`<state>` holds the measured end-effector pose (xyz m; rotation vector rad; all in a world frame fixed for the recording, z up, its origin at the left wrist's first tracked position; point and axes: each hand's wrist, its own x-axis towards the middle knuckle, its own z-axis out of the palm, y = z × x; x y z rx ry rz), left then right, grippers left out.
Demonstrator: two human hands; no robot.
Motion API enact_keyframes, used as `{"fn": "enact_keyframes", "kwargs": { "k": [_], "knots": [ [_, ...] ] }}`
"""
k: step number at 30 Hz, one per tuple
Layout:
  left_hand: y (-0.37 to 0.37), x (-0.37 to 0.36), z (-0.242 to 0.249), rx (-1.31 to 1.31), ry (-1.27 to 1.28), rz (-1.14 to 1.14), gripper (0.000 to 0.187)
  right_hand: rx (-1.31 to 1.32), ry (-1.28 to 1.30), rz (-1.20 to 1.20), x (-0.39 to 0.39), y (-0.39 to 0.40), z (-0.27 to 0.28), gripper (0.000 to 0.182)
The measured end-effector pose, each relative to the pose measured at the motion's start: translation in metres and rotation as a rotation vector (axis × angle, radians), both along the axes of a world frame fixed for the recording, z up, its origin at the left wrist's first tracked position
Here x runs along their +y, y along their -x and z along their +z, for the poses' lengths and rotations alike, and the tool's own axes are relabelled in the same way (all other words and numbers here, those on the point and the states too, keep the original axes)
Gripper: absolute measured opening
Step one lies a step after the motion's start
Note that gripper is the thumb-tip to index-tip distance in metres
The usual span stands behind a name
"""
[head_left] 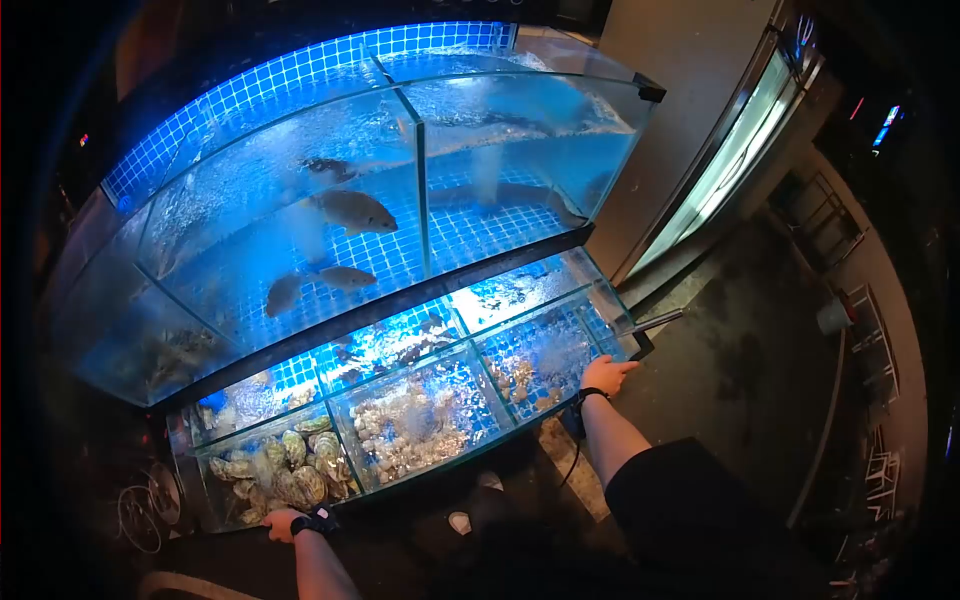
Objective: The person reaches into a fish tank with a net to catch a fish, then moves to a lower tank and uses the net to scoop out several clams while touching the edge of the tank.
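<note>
A large blue-tiled upper tank (300,190) holds several fish (352,211) in lit water, and below it runs a lower glass tank (400,400) split into compartments of shellfish (285,465). The right hand (606,375) rests on that lower tank's right front corner, fingers curled over the rim, and the left hand (283,523) grips the rim at its left front corner.

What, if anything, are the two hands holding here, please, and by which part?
Neither holds a loose object. The left hand and the right hand each rest on the front rim of the low blue-lit glass shellfish tank, near opposite ends.
</note>
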<state>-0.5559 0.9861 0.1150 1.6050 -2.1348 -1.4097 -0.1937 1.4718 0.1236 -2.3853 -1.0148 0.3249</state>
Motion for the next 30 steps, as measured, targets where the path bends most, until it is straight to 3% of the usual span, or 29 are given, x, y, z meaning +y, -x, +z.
{"fn": "enact_keyframes", "kwargs": {
  "k": [30],
  "knots": [
    [0.007,-0.001,-0.01,0.057,0.014,0.083,0.06,0.087,-0.076,0.016,-0.005,0.0,0.008,0.068]
  ]
}}
